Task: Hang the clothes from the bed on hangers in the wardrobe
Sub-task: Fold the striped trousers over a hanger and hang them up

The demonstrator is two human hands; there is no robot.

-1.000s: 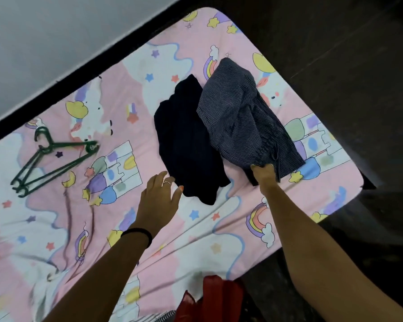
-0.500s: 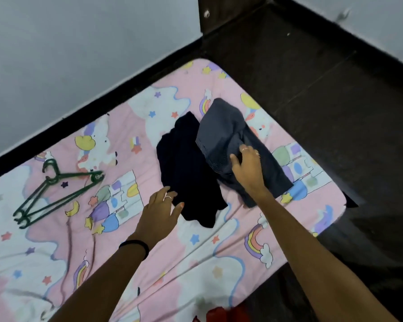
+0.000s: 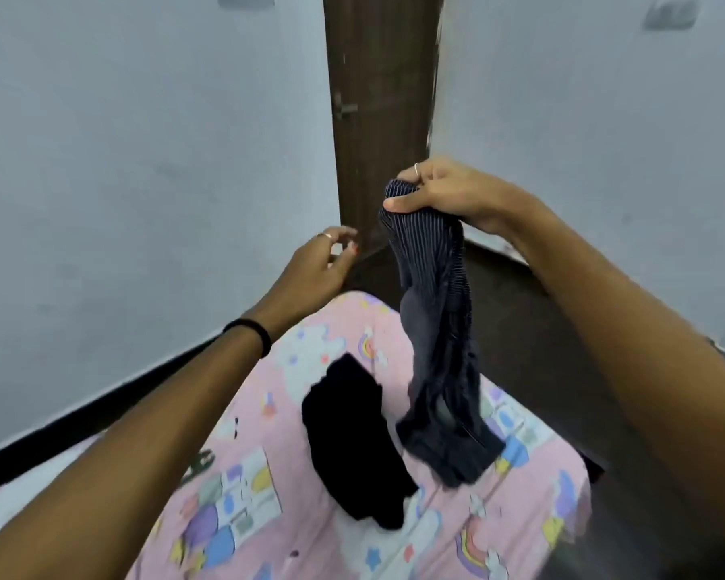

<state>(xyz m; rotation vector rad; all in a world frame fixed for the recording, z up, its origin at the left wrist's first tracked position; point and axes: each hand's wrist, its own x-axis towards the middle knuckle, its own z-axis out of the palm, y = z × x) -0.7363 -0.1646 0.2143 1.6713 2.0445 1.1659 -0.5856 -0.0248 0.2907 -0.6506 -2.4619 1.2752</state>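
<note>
Dark-blue pinstriped cloth, a crumpled striped garment [image 3: 436,341], hangs from my right hand [image 3: 444,194], which I hold raised in front of the brown wooden door [image 3: 377,98]. My fingers and thumb are curled tight around a bunched top edge of the fabric, and a thin ring shows on one finger. The rest of the garment drops straight down in folds, its lower end hanging above the bed without any clear contact that I can make out.

My left hand [image 3: 323,261] is lifted beside it, just to the left and a little lower, holding nothing; its fingers are loosely bent and slightly blurred, apart from the cloth. A black band [image 3: 250,332] circles that wrist.

Below, the pink cartoon-printed bedsheet [image 3: 268,517] covers the bed, patterned with rainbows, stars and clouds. A black garment [image 3: 352,437] lies crumpled on it, just left of the hanging striped one. Pale grey-white walls [image 3: 143,161] stand on both sides of the door, with a dark floor [image 3: 540,349] to the right of the bed.
</note>
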